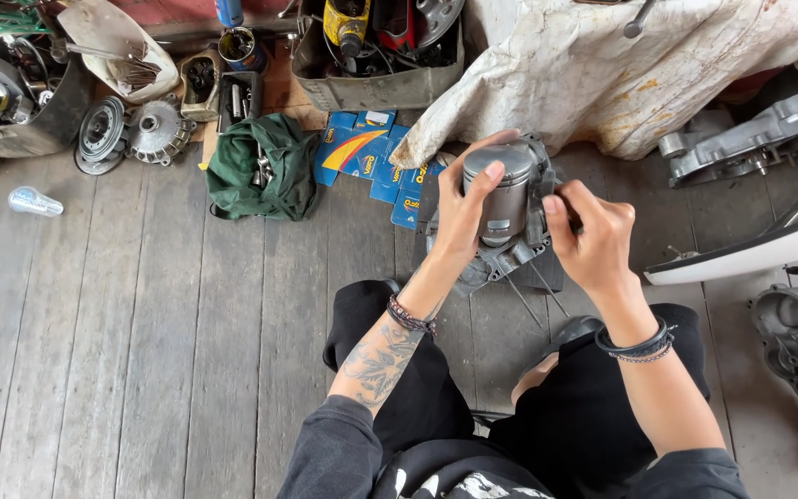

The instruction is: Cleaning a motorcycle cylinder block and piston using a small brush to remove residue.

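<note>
Grey metal piston [502, 189] already sat atop the grey engine casing [501, 254] above the person's lap, left hand [464, 217] wrapped around its crown, right hand [593, 242] pinching narrowly at its side, fitting seemingly unfinished.

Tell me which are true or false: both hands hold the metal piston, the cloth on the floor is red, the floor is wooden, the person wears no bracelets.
Both hands hold the metal piston: true, the left hand and right hand grip it.
The cloth is red: false, the cloth is green.
The floor is wooden: true.
No bracelets: false, both wrists wear bracelets.
</note>
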